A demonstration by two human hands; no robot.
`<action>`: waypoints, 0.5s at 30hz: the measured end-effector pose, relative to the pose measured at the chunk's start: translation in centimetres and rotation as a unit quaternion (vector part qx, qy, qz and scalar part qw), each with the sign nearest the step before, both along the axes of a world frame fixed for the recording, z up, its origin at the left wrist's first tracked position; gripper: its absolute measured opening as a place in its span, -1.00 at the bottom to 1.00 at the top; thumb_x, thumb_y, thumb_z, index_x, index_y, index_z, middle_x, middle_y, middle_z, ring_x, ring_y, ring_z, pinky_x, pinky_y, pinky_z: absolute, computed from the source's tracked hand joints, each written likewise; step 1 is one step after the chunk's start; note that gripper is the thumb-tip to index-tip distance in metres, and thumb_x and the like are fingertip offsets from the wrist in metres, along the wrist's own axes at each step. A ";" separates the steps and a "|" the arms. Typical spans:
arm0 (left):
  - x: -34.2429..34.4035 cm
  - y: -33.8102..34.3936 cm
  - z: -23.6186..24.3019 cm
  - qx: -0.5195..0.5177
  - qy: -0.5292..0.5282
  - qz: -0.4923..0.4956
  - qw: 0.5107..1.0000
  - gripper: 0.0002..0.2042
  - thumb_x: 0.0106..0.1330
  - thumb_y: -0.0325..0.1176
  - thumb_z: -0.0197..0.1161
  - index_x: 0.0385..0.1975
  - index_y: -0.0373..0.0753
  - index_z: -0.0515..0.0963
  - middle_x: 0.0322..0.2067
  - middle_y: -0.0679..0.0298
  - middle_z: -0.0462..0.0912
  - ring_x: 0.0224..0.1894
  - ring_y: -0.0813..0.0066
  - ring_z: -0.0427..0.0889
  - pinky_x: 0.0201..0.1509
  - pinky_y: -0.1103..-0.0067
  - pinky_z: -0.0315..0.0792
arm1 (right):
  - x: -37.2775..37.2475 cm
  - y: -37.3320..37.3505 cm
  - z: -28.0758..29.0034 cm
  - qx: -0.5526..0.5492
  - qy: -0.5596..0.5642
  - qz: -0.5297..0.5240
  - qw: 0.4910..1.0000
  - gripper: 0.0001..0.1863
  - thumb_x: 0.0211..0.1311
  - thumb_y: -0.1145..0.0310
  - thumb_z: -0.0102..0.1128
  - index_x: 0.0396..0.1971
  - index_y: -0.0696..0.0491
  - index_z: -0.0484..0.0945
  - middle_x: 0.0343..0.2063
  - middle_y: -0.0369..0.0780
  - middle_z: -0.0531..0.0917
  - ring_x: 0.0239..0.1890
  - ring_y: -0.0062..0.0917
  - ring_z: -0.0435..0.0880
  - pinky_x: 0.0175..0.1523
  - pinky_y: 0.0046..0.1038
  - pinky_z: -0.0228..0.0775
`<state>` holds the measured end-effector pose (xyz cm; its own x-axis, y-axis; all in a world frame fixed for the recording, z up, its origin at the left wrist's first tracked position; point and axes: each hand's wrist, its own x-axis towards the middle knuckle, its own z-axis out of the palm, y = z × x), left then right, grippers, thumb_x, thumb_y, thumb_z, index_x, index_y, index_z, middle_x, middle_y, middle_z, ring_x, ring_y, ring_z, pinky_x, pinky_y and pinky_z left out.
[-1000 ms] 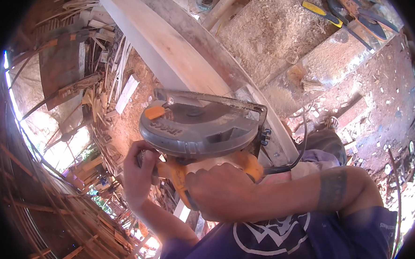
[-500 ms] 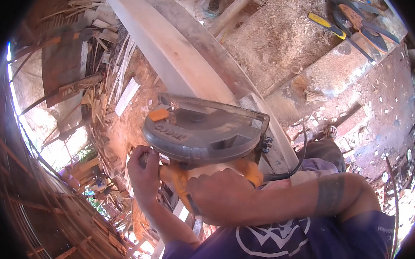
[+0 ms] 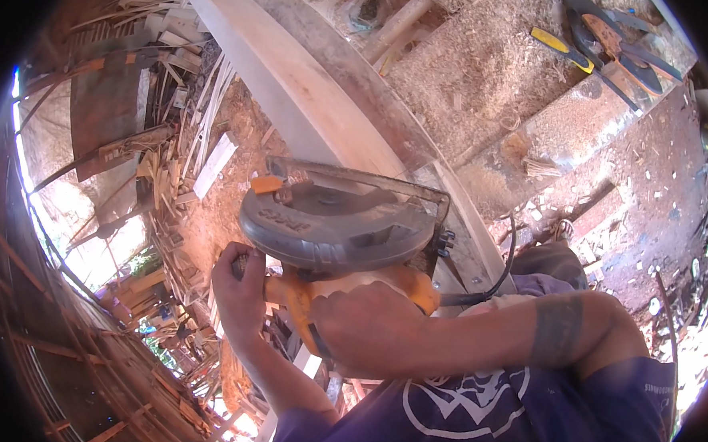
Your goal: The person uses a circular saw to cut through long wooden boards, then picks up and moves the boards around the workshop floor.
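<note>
A circular saw (image 3: 338,230) with a dusty grey blade guard and a yellow-orange body lies over the near end of a long pale board (image 3: 306,79). My right hand (image 3: 368,328) wraps round its yellow-orange main handle. Closed round the saw's front grip at the left is my left hand (image 3: 241,283); a dark knob end shows between thumb and fingers. An orange lever (image 3: 267,184) sticks up at the guard's far left corner. The blade and its contact with the wood are hidden beneath the guard. A black power cord (image 3: 497,281) leaves the saw's right end.
Wood offcuts (image 3: 203,93) and splinters are heaped at the left. Sawdust covers the boards at upper right, where a yellow-handled tool (image 3: 557,46) and a wooden-handled handsaw (image 3: 609,39) lie. A clear plastic bag (image 3: 369,10) sits beyond the long board.
The saw has shifted slightly left relative to the board, with both hands still on it. The orange lever lies a little flatter.
</note>
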<state>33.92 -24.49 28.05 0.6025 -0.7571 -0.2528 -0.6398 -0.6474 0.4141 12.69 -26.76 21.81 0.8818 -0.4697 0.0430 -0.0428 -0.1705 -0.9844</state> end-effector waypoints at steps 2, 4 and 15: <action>0.4 -0.2 -0.1 0.005 -0.010 0.004 1.000 -0.82 0.35 -0.35 0.22 -0.39 -0.36 0.54 -0.57 0.38 0.48 -0.49 0.68 0.39 -0.41 0.61 0.27 | 0.6 0.1 -0.2 -0.009 -0.023 -0.038 0.999 -0.78 -0.06 0.39 0.29 -0.43 0.20 0.55 -0.56 -0.07 0.65 -0.52 -0.18 0.72 -0.38 -0.20 0.55; 1.8 -0.5 0.0 -0.004 -0.010 -0.027 1.000 -0.81 0.36 -0.34 0.22 -0.38 -0.36 0.54 -0.57 0.38 0.47 -0.50 0.67 0.38 -0.42 0.60 0.27 | 1.5 -0.7 0.1 -0.018 -0.015 -0.009 1.000 -0.81 -0.07 0.39 0.29 -0.46 0.19 0.57 -0.55 -0.06 0.66 -0.51 -0.19 0.73 -0.38 -0.20 0.55; 11.5 1.3 5.5 -0.098 -0.046 -0.035 0.993 -0.77 0.37 -0.24 0.32 -0.30 -0.32 0.59 -0.70 0.42 0.38 -0.77 0.70 0.20 -0.72 0.57 0.02 | 10.3 -1.0 1.9 -0.062 -0.045 -0.026 0.997 -0.81 -0.08 0.40 0.29 -0.48 0.21 0.70 -0.46 0.03 0.71 -0.37 -0.13 0.76 -0.22 -0.19 0.62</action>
<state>45.38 -23.18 33.56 0.5597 -0.8276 -0.0423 -0.7215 -0.5118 0.4663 23.03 -27.73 23.76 0.8460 -0.5011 0.1821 0.0331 -0.2915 -0.9560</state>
